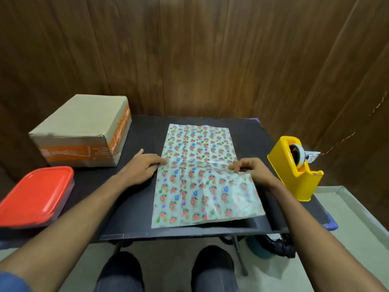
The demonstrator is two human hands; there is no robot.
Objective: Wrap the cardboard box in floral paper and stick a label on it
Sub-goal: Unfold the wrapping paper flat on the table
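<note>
— What is sitting on the table (139, 207) right now?
— One cardboard box (81, 129), one sheet of floral paper (200, 175), one red-lidded container (35, 197), one yellow tape dispenser (296, 167).
— And hands?
— Two are showing: left hand (141, 167), right hand (250, 169).

The floral paper (202, 175) lies creased at the table's centre. The unwrapped cardboard box (82, 131), orange-banded and taped, sits at ten o'clock from it.

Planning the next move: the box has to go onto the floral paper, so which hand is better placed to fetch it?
Probably the left hand: the cardboard box sits on its side, while the right hand pinches the floral paper on the far side.
</note>
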